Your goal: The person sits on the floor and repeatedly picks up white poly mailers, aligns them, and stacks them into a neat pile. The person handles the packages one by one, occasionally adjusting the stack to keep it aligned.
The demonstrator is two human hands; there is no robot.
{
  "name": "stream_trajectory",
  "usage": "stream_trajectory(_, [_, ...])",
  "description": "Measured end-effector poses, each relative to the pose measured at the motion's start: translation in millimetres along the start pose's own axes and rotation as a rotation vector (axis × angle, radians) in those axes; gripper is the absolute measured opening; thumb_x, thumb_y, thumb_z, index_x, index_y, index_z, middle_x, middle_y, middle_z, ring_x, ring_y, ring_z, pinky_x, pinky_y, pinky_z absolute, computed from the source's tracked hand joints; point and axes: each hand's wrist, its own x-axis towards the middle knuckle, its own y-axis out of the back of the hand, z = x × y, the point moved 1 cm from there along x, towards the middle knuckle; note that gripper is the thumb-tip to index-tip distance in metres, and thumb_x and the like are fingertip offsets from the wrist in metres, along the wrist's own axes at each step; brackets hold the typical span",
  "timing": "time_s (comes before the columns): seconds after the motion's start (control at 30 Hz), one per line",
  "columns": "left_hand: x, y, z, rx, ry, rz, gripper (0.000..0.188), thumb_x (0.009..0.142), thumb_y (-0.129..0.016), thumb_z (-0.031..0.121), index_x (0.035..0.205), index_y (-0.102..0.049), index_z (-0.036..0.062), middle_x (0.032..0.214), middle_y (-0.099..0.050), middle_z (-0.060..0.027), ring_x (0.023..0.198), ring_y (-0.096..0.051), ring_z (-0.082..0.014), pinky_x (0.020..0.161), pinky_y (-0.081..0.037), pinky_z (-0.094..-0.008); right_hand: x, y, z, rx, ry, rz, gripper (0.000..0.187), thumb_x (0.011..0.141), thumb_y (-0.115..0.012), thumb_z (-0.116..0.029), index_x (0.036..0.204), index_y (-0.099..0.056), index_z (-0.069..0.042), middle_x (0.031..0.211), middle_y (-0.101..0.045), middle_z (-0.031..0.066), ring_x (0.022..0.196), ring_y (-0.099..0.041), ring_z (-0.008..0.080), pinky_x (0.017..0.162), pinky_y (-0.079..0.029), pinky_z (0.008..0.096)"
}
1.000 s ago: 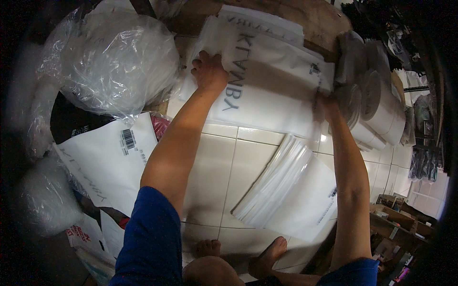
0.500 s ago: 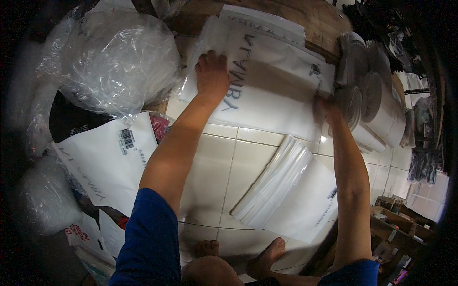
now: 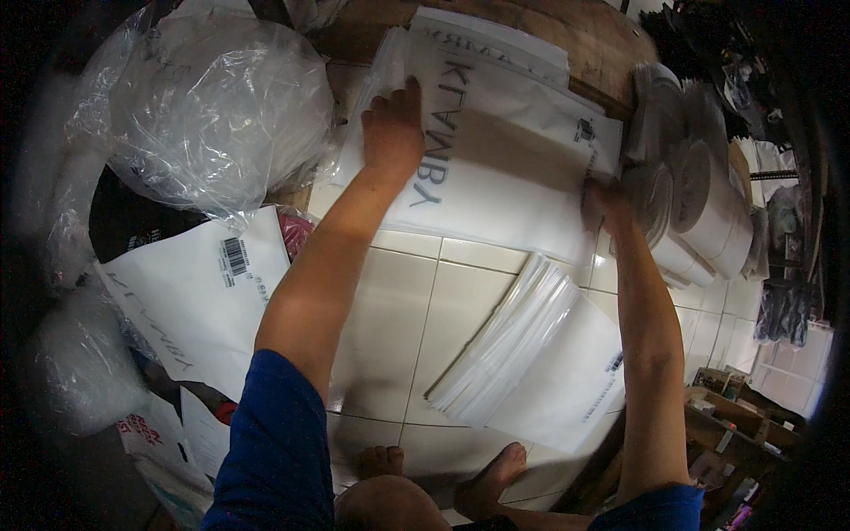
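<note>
A stack of white plastic mailing bags [image 3: 522, 168] with dark lettering and a barcode lies on the floor ahead of me. My left hand [image 3: 392, 128] rests on the upper left part of the stack, palm down, fingers apart on the top bag. At the stack's right edge, my right hand [image 3: 605, 205] touches the bags' corner; its fingers are dark and partly hidden, so their grip is unclear. Closer to my feet, a second pile of white bags [image 3: 562, 354] lies fanned out, its edges overlapping on the left side.
Large clear plastic bundles [image 3: 221, 106] stand at the left. Below them lies another printed white bag [image 3: 195, 296]. Rolled white bags [image 3: 708, 208] sit at the right, near a wooden shelf [image 3: 753, 425] with small items. A wooden board [image 3: 611, 40] lies behind the stack.
My left hand has shifted slightly on the top bag, with one finger now stretched out further up and right. The right hand stays at the stack's right edge, barely moved.
</note>
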Motion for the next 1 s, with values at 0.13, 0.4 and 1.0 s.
stream_trajectory(0.13, [-8.6, 0.4, 6.6, 0.083, -0.175, 0.106, 0.057, 0.075, -0.063, 0.011, 0.129, -0.048, 0.0036, 0.109, -0.058, -0.0108, 0.094, -0.055, -0.0285, 0.077, -0.045, -0.0402, 22.1, -0.2, 28.0, 0.119, 0.015, -0.018, 0.046, 0.086, -0.063, -0.018, 0.127, -0.049, -0.001, 0.113, -0.058, 0.0136, 0.099, -0.055, 0.0250, 0.083, -0.047, 0.0372])
stream_trajectory(0.4, [-13.9, -1.0, 15.4, 0.021, -0.173, -0.025, 0.064, 0.073, -0.065, 0.008, 0.133, -0.044, 0.0047, 0.115, -0.056, -0.0113, 0.100, -0.056, -0.0281, 0.082, -0.048, -0.0399, 23.1, -4.4, 23.8, 0.055, -0.017, 0.029, 0.048, 0.084, -0.063, -0.021, 0.125, -0.049, -0.001, 0.109, -0.058, 0.0114, 0.095, -0.056, 0.0223, 0.081, -0.048, 0.0343])
stream_trajectory(1.0, [8.0, -18.3, 16.3, -0.179, 0.219, -0.152, 0.052, 0.076, -0.063, 0.009, 0.121, -0.040, -0.0004, 0.115, -0.048, -0.0267, 0.109, -0.046, -0.0406, 0.090, -0.039, -0.0486, 14.3, -2.4, 22.6, 0.172, 0.000, 0.042, 0.051, 0.082, -0.065, -0.021, 0.126, -0.049, -0.001, 0.111, -0.058, 0.0102, 0.097, -0.056, 0.0220, 0.083, -0.048, 0.0345])
